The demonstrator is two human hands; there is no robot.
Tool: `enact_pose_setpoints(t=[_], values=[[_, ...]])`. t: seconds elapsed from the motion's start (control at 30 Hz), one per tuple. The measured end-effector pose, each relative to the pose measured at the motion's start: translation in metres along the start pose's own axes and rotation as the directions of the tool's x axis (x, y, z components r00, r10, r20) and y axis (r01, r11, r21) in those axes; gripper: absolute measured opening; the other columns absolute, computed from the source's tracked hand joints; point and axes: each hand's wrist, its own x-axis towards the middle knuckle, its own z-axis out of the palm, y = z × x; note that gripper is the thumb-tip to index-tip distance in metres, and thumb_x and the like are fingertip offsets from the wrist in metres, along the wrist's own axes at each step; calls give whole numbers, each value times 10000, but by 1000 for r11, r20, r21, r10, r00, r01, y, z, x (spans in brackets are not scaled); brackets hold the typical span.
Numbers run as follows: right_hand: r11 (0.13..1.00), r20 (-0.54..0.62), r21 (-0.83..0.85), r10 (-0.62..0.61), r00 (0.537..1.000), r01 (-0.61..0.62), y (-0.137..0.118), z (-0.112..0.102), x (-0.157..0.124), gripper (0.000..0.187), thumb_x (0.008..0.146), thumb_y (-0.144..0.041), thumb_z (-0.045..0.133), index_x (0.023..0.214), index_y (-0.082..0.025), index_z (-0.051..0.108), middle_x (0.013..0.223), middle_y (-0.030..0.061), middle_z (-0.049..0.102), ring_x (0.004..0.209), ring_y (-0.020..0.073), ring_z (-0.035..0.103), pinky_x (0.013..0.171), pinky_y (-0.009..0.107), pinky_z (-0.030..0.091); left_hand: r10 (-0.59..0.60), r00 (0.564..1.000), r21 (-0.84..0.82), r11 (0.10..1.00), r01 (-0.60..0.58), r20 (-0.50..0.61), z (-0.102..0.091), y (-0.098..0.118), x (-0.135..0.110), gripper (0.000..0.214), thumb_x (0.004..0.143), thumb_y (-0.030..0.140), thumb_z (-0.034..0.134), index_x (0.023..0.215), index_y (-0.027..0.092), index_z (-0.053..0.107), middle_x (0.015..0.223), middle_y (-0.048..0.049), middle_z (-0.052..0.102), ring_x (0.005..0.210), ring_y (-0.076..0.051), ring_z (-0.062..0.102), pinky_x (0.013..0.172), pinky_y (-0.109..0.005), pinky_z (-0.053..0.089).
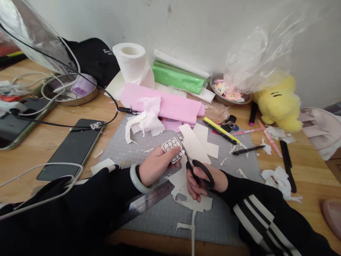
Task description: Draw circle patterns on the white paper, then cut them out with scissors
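Between the thumb and fingers of my left hand (156, 164) is a small white paper piece (170, 146) with a black scale-like line pattern. My right hand (205, 177) grips black-handled scissors (204, 172), fingers through the loops. The scissor blades point up and away from me, at the right edge of the patterned paper. Whether they are cutting it just now is too small to tell. White paper scraps (183, 185) lie under both hands on a grey cutting mat (229, 217). A ruler-like strip (151, 201) sits below my left wrist.
Behind the mat are folded pink paper (165, 103), a white roll (130, 64) and a green package (178, 76). Pens, including a black pen (247, 150), and crumpled tissue (278, 181) lie right, near a yellow plush toy (279, 103). A phone (71, 149) and cables are left.
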Motion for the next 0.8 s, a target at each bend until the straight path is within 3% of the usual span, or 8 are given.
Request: enact_pose_setpoints(t=[0.37,0.8], values=[[1000,-10,11,17,1000,-17,0,0,0,531,687,-659,563,585,-148,463,338,-44,410,422,123,514,361,208,428,-80,997,-28,996,80,-12,1,1,0,375,844,337,448,527,149,511,482,14,484,470,-88,437,511,-217,361],[1000,4,2,19,1000,-19,-1,0,0,528,695,-659,553,575,-153,458,344,-52,416,419,117,513,406,238,458,-62,998,-26,998,61,-4,1,-1,0,360,854,325,446,548,145,498,494,20,488,479,-83,437,514,-210,367]])
